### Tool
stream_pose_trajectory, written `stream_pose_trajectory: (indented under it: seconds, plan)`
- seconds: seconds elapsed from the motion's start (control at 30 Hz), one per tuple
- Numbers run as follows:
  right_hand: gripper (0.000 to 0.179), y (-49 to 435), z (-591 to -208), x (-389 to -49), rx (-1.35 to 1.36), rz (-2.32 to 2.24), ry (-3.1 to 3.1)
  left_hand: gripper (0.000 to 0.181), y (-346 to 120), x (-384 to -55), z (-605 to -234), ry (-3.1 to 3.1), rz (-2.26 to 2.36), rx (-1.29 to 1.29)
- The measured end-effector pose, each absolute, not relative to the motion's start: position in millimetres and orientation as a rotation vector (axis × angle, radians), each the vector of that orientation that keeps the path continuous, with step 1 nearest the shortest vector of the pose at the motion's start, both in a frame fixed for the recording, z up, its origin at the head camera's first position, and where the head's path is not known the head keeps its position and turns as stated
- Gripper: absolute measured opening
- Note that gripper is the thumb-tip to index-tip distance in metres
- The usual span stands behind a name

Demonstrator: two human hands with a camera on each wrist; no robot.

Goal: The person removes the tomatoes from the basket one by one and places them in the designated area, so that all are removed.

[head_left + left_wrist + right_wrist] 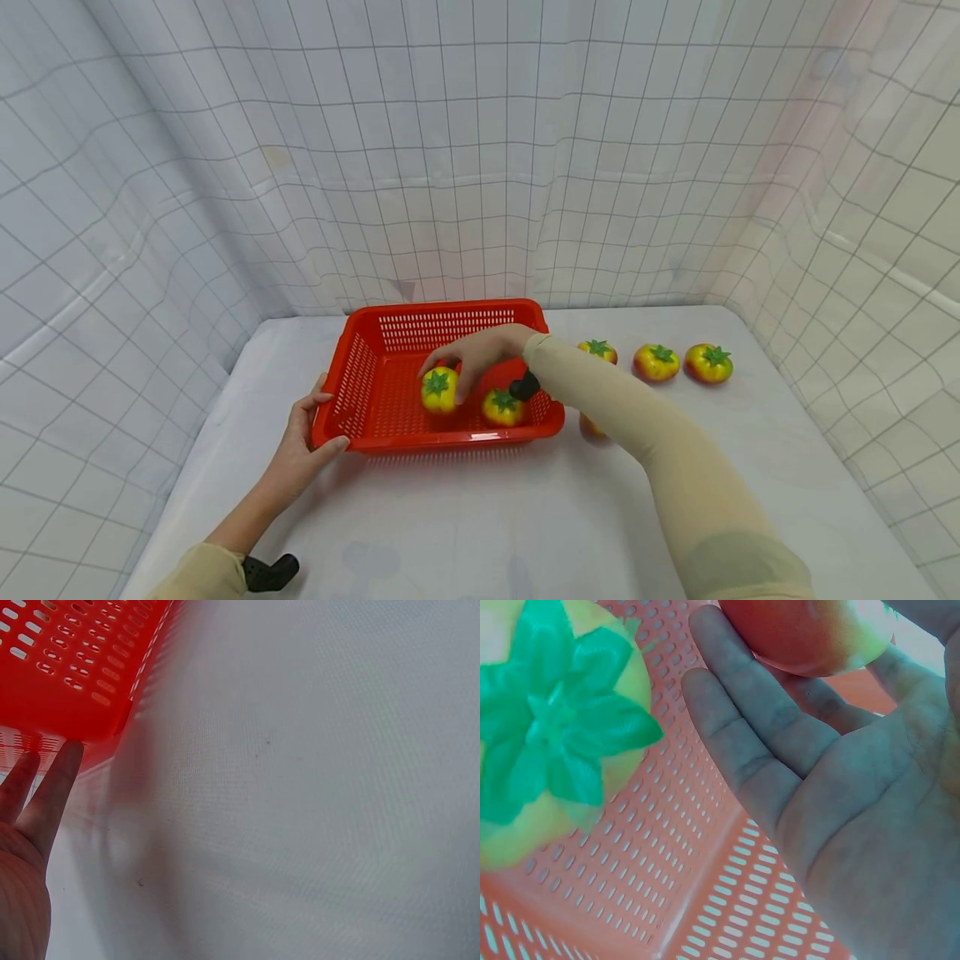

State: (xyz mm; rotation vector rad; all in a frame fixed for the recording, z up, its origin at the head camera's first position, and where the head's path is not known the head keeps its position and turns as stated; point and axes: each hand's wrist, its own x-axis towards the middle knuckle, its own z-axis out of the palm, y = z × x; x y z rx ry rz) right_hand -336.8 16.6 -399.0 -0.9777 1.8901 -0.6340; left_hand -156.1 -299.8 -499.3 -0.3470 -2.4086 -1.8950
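A red plastic basket [394,392] with slotted walls stands on the white table. My left hand [295,450] grips its near left corner, thumb at the front rim and fingers along the left side. Inside the basket, my right hand [483,352] holds a yellow-and-red tomato [439,390] with green star-shaped leaves, fingers and thumb around it. In the right wrist view the held tomato [810,634] shows its red-orange side by the fingers [727,724]. A second tomato [501,410] lies in the basket's near right part, beneath my right wrist.
Right of the basket, three tomatoes sit in a row: one close to my sleeve [597,348], a middle tomato [656,363] and a far-right tomato [708,364]. Another tomato [591,427] is mostly hidden by my right forearm. Grid-patterned white curtains [450,167] enclose the table.
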Motion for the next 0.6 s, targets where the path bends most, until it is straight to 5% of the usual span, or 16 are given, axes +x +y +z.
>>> stream_pose_trajectory:
  seconds: [0.6]
  plan:
    - [0.064,53,-379,-337,-1.003,-0.766,1.959,0.062,-298,-154,-496,-2.409,-1.909,-0.333]
